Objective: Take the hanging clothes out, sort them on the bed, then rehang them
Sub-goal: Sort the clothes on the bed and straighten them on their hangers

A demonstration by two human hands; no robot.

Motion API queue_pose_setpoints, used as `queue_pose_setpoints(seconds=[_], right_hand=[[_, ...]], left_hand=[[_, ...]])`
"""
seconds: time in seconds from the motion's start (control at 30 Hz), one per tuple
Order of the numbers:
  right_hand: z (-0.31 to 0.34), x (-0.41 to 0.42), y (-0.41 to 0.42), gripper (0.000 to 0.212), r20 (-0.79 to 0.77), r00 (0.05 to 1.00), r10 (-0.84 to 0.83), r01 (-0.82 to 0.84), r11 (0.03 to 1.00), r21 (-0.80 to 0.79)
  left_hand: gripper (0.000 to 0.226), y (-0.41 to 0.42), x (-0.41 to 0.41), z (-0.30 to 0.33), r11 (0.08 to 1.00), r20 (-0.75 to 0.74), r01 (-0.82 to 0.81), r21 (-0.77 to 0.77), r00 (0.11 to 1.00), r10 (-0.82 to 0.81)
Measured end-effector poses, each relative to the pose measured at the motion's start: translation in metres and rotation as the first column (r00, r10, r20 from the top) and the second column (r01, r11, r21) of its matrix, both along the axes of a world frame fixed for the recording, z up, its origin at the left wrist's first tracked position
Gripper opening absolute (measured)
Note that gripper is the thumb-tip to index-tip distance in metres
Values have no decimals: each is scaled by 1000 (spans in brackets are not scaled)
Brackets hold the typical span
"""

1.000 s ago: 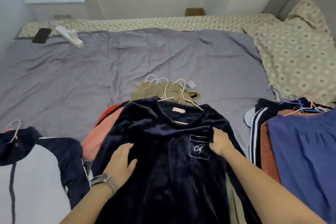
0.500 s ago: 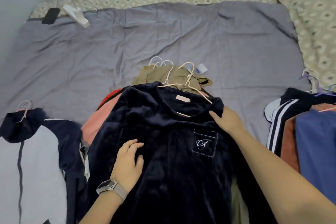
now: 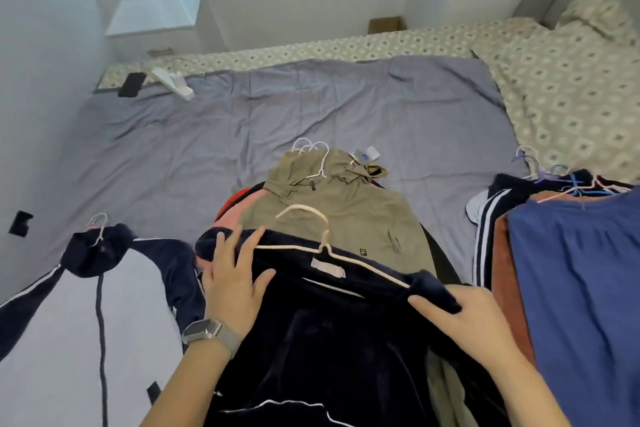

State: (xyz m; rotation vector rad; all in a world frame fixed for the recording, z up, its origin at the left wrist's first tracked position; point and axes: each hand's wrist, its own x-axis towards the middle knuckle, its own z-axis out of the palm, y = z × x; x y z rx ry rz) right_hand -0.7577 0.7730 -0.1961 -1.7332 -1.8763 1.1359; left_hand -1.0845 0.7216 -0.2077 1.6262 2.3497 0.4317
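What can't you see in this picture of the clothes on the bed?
- Head view: the clothes under the dark velvet top are mostly covered by it.
- The blue shirt runs off the right edge.
- The tag on the tan hoodie is too small to read.
- The right hand hides the hanger's end.

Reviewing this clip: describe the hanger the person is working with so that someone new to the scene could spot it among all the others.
Start at the grey-purple sheet covering the bed, then drop to the middle pile nearest the camera, where both hands hold a dark navy velvet top. The cream hanger lies across that top's neckline, its hook resting on the olive hooded jacket behind. Unlike the other hangers, it lies between the two hands.
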Motion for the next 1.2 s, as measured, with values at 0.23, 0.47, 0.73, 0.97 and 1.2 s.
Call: queue_pose_setpoints(seconds=[0.23, 0.47, 0.73, 0.97, 1.2], right_hand=[[85, 15, -100, 43, 46, 999, -26, 17, 980, 199], [152, -11, -221, 27, 88, 981, -171, 87, 804, 589], [174, -7, -327, 33, 242, 965, -100, -52, 833, 551], [199, 34, -419, 27, 125, 964, -233, 123, 814, 568], [196, 107, -472, 36, 188, 952, -243, 124, 864, 489]], left_hand=[[29, -110, -7, 79, 958, 7, 183, 220, 982, -189], [31, -244, 1, 173, 943, 166, 38, 331, 981, -98], [29, -345, 7, 196, 972, 306, -2, 236, 949, -72], [35, -421, 55, 228, 950, 224, 104, 295, 959, -175], [34, -468, 135, 242, 957, 179, 82, 279, 974, -136]])
